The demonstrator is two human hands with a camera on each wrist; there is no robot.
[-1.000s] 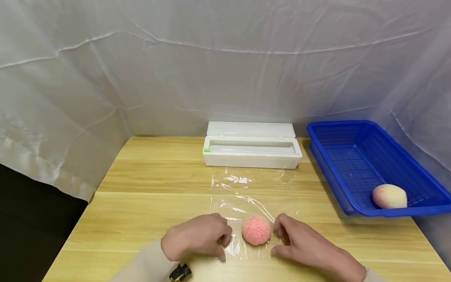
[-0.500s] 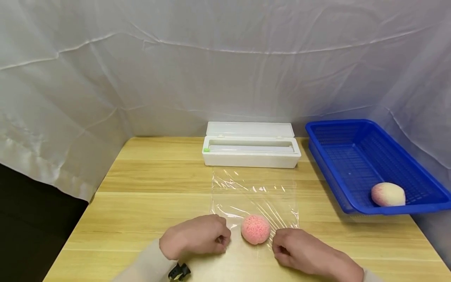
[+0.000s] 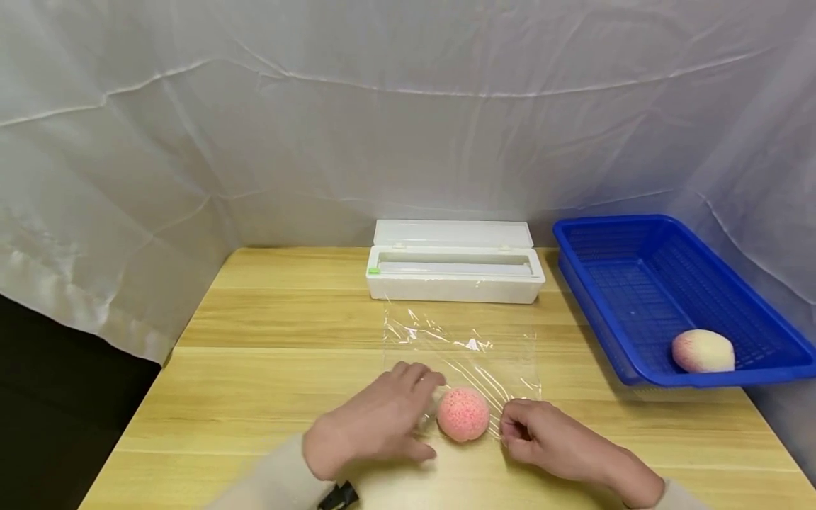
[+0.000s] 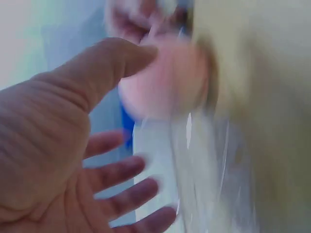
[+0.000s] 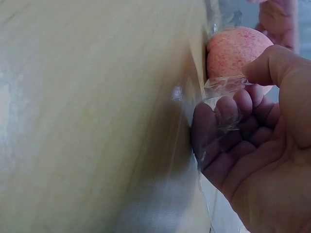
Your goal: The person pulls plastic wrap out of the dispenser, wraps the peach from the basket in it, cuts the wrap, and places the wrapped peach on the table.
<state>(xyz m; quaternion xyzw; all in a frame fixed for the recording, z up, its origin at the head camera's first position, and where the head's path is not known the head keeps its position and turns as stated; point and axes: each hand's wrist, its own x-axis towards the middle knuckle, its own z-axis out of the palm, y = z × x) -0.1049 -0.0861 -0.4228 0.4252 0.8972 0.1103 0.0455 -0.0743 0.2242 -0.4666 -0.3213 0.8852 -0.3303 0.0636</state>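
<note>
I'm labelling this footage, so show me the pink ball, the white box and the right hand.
Pink ball (image 3: pixel 463 415), head view: middle of its speckled surface.
White box (image 3: pixel 454 234), head view: its open lid.
Right hand (image 3: pixel 552 435), head view: back of the hand.

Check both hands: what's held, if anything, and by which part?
Right hand pinches the clear film by its bunched near right part, beside the pink ball. Left hand holds nothing.

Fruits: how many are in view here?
2: the pink fruit between the left hand and the right hand, and the pale fruit in the near end of the blue basket.
</note>
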